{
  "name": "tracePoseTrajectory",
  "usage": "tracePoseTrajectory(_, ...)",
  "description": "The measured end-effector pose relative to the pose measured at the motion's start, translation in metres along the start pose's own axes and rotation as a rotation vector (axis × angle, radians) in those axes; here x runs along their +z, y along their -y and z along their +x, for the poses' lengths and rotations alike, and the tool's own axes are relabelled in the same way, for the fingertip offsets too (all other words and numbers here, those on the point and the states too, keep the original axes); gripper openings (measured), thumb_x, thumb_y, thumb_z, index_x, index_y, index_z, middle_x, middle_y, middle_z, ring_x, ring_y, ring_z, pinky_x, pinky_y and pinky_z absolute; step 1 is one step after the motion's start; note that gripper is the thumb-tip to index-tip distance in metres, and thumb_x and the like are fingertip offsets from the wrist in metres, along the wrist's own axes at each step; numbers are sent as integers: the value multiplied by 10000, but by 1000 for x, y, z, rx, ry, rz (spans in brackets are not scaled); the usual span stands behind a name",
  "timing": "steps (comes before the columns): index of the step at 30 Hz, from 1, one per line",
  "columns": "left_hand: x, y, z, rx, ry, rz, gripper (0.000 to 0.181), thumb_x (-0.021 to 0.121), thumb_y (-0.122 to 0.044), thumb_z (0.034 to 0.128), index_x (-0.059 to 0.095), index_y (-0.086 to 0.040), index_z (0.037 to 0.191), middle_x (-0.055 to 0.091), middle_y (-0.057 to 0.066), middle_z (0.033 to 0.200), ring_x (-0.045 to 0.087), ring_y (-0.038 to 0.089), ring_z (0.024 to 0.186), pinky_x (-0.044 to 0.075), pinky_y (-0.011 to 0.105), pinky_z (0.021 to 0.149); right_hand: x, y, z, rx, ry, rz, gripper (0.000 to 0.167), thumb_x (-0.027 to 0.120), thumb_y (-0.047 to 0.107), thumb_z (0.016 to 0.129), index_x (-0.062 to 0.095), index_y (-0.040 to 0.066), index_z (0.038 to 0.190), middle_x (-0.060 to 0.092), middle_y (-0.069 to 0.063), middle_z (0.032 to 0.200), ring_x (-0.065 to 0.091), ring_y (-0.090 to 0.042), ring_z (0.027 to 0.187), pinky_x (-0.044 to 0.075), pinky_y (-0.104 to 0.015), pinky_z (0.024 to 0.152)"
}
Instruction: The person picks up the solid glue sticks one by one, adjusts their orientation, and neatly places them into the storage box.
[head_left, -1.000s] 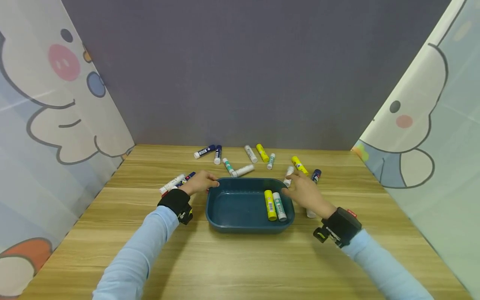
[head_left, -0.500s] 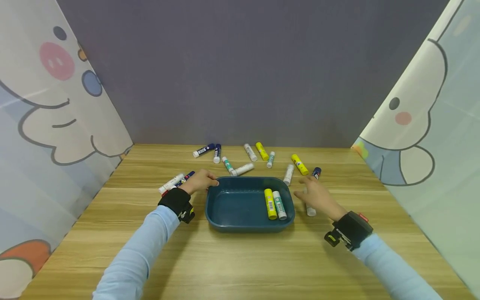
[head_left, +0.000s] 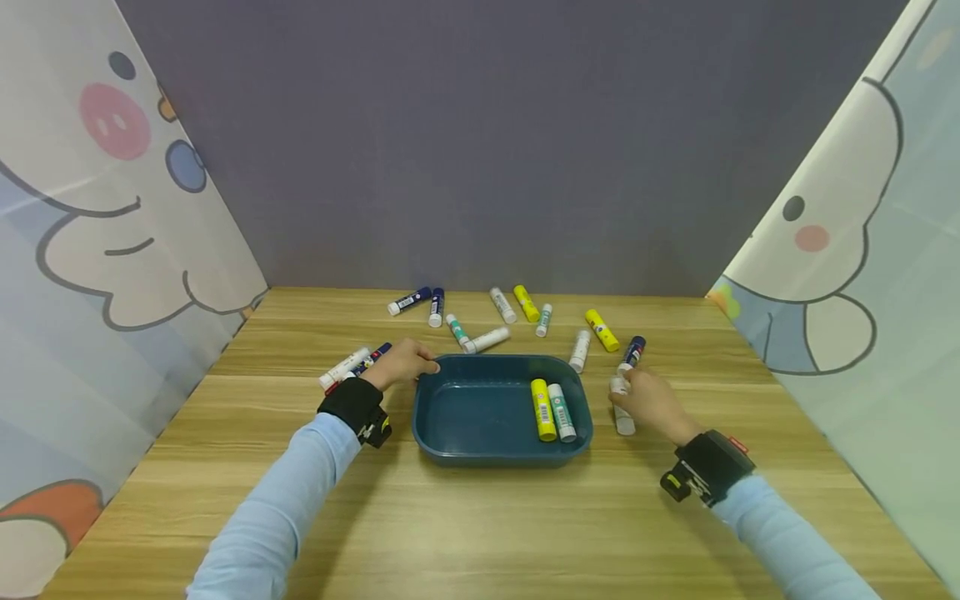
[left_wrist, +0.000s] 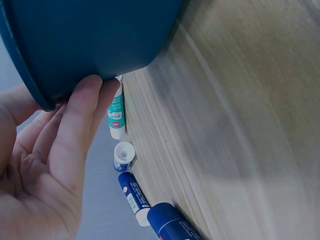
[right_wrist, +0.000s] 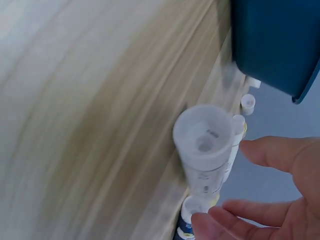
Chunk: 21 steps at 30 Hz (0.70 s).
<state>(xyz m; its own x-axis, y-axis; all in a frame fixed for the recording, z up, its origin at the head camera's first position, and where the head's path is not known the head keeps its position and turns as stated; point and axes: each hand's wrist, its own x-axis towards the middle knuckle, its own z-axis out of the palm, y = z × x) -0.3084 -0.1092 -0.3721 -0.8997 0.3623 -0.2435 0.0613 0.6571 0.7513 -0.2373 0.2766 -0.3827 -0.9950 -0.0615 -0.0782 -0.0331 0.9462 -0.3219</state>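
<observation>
At the near middle lies a dark blue tray (head_left: 480,458), holding a yellow glue stick (head_left: 543,410) and a white-and-teal glue stick (head_left: 562,412) side by side at its right end. My left hand (head_left: 405,363) pinches the tray's left rim, fingers against its outer wall in the left wrist view. Right of the tray, my right hand (head_left: 654,406) is over a white glue stick (right_wrist: 204,155) lying on the table. Its thumb and fingers are spread around that stick, with a gap visible in the right wrist view. A navy glue stick (head_left: 633,352) lies just beyond.
Several loose glue sticks lie behind the tray, including a white one (head_left: 487,340) and a yellow one (head_left: 602,330). A white stick (head_left: 345,367) and a navy one (head_left: 369,360) lie beside my left hand. A grey panel (head_left: 480,150) closes off the back.
My right hand has moved right and toward me, from beside the white stick at the tray's back right corner to the white stick right of the tray. The left hand stays on the rim.
</observation>
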Motion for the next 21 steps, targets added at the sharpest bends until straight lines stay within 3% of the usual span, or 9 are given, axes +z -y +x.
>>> tracePoseTrajectory(8,0,-1,-2,7,-6,9,300,553,-102,903,597,53,1156,542,214,1231,560,136,714,530,325,679,5,-9,2,57,54,24,329,615,241,834,569,-71,928,501,-95,738,477,-190,629,381,-267,505)
tracePoseTrajectory(13,0,-1,-2,8,-15,19,295,563,-101,894,607,53,1143,559,209,1205,567,128,719,530,296,648,7,-11,4,61,70,52,246,600,229,835,551,-12,829,510,-81,711,478,-175,605,379,-257,492)
tracePoseTrajectory(21,1,0,0,-15,-8,17,321,566,-123,898,590,39,1173,554,202,1219,597,176,792,525,288,652,10,-13,9,106,140,107,279,617,238,835,558,-24,910,502,-76,732,473,-158,597,378,-237,485)
